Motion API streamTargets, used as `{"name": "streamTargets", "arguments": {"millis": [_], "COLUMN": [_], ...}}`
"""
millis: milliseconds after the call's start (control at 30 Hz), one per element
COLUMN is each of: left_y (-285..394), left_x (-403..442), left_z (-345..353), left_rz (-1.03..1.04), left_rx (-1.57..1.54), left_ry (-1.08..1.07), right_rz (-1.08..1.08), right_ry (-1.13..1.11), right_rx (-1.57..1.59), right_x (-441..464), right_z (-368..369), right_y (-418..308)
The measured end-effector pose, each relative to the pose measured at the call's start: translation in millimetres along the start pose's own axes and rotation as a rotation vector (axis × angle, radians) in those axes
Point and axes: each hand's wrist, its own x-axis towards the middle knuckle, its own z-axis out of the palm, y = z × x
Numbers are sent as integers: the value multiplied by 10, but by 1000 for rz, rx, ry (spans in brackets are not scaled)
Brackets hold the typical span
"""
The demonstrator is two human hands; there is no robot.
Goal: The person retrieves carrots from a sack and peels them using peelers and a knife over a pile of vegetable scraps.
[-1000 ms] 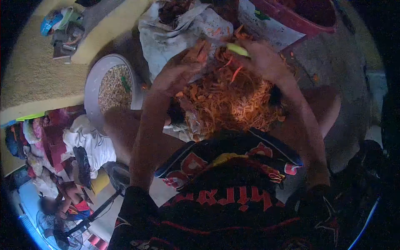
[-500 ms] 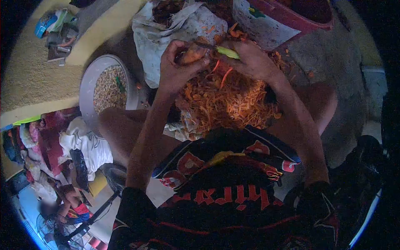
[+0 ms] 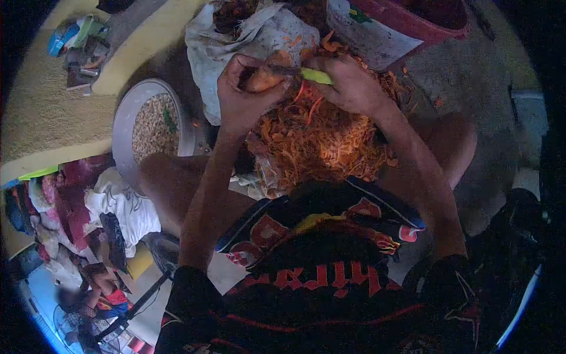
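My left hand [image 3: 244, 101] is closed around an orange-brown fruit-like piece [image 3: 263, 80], with the thumb pressed along its near side. In my right hand [image 3: 356, 88] is a small knife [image 3: 316, 76] with a yellow-green handle. Its dark blade points left and meets the orange piece; the exact contact is partly hidden by fingers. Thin bright orange strips [image 3: 313, 109] hang just below the two hands. Beneath them lies a heap of orange shreds [image 3: 324, 144] between my legs.
A grey-white sack [image 3: 203, 65] lies behind my left hand. At the upper right stands a dark red and white bucket [image 3: 377, 35]. A pale tub [image 3: 125, 121] of beige nut-like pieces sits left of my knee. Clothes [image 3: 127, 206] and a seated person [image 3: 97, 289] are at the lower left.
My left hand has shifted slightly left with the orange piece, and the knife has moved a little left with my right hand. Both hands keep their hold.
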Motion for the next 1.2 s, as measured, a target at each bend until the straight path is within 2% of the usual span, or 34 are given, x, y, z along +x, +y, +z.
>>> {"name": "streamTargets", "arguments": {"millis": [67, 100, 167, 233, 267, 300, 333, 367, 400, 433, 467, 533, 567, 633, 733, 833, 933, 1000, 1033, 1067, 1133, 1167, 1200], "left_y": [-3, -36, -38, -4, 20, 50, 72, 62, 27, -2, -32, -75, 5, 155, 128, 3, 121, 29, -1, 30, 150, 191, 228], "left_x": [18, 25, -19, -20, -72, -109, -132, -125, -70, -36, -40, -62, -65, -79, -119, -175, -157, -170, -147, -115, -107, -92, -104], "left_z": [-65, -129, -137, -155, -123, -46, -18, -59, -100, -116, -120, -110, -60, 51, 95, 124, 128, 71, 38, 54, 127, 131, 130], "left_rz": [55, 62, 74, -21, -28, -269, -507, -510, -570, -631, -637, -667, -670, -936, -876, -851, -859, -901, -940, -931, -854, -850, -844], "left_rx": [12, 32, 54, -246, -244, -446, -647, -646, -730, -814, -817, -866, -869, -833, -853, -803, -788, -843, -895, -894, -926, -924, -890], "left_ry": [-34, -68, -97, -131, -129, 35, 205, 217, 84, -57, -63, -227, -229, -43, -170, -143, -154, -181, -205, -204, -35, -31, -31], "right_rz": [-54, -49, 191, 246, 295, 280, 264, 257, 257, 146, 37, 30, 12, -28, -146, -253, -123, 182, 218, 210, -144, -296, -295], "right_ry": [93, 87, -47, -81, -146, -154, -6, 140, 136, 206, 276, 279, 282, 263, 237, 263, 295, 461, 435, 439, 365, 325, 325], "right_rx": [-15, -13, -7, -85, -155, -157, -4, 155, 157, 203, 247, 247, 248, 198, 194, 87, 190, 30, 263, 259, 150, 38, 44], "right_x": [-13, 8, 106, 99, 122, 158, 130, 75, 71, 86, 88, 87, 101, 70, 63, 92, 212, 272, 252, 220, 118, 92, 118], "right_z": [-48, 85, 381, 31, -114, -239, -365, -452, -518, -555, -547, -436, -396, -347, -215, -136, -162, -230, -335, -289, -80, -11, -12], "right_y": [-24, 219, 998, 1148, 1130, 1032, 865, 726, 609, 480, 365, 189, 87, -151, -222, -98, 273, 430, 256, 111, -99, -141, -97]}}
